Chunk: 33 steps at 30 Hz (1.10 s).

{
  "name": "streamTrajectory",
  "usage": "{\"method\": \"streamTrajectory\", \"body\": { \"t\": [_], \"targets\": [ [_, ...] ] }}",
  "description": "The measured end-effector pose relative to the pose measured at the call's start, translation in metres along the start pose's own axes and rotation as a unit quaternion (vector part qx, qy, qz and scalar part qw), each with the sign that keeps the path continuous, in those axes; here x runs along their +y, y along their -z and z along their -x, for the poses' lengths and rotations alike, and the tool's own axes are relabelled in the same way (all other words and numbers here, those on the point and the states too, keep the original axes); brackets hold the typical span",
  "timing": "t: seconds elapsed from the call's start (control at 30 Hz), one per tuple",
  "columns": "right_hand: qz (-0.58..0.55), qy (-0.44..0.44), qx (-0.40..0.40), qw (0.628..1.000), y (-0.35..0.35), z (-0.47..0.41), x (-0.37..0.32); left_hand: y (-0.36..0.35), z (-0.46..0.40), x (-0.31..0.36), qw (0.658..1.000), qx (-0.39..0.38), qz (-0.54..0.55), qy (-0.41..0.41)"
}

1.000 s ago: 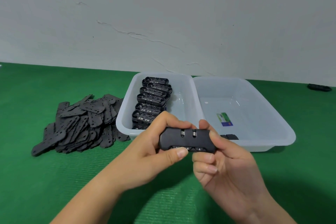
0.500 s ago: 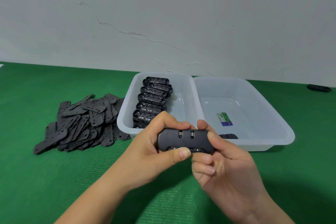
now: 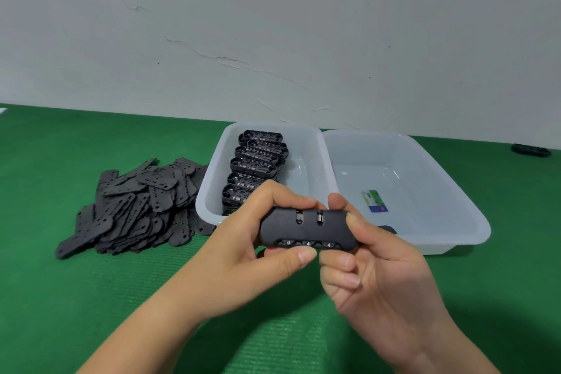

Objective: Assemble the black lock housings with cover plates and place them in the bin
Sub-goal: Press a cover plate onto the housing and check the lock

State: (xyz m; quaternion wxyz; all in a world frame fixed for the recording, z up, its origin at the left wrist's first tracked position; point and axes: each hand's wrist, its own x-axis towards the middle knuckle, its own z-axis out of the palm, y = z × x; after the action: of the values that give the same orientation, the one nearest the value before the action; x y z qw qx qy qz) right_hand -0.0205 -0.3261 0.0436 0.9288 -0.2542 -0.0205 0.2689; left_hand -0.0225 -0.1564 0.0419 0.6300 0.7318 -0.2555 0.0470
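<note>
A black lock housing (image 3: 306, 229) with number dials along its near edge is held level above the green mat. My left hand (image 3: 243, 255) grips its left end, thumb underneath. My right hand (image 3: 373, 276) pinches its right end between thumb and fingers. Behind it, the left clear bin (image 3: 209, 191) holds a row of several black housings (image 3: 255, 161). The right clear bin (image 3: 455, 188) holds one black piece (image 3: 387, 229) at its near wall, partly hidden by my right hand. A heap of flat black cover plates (image 3: 133, 206) lies on the mat, left of the bins.
The green mat (image 3: 91, 297) covers the table up to a grey wall. A small green and blue label (image 3: 375, 200) lies in the right bin. A dark object (image 3: 530, 149) sits at the far right by the wall.
Both hands have shifted the lock housing slightly left and tilted its dial edge more toward me. The grip of each hand is the same.
</note>
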Motion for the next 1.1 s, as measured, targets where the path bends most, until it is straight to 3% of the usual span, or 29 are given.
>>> {"method": "streamTrajectory", "body": {
  "t": [0.47,0.67,1.1],
  "targets": [
    [0.016,0.004,0.004,1.0,-0.001,0.001,0.007,-0.007,0.002,-0.01,0.995,0.082,0.058,0.005],
    [0.013,0.002,0.011,1.0,0.0,0.0,0.006,-0.005,0.002,-0.008,0.996,0.038,0.076,0.02],
    [0.03,0.015,0.017,0.999,-0.003,-0.002,0.007,-0.011,0.001,-0.013,0.987,0.095,0.126,0.015]
  ]
}}
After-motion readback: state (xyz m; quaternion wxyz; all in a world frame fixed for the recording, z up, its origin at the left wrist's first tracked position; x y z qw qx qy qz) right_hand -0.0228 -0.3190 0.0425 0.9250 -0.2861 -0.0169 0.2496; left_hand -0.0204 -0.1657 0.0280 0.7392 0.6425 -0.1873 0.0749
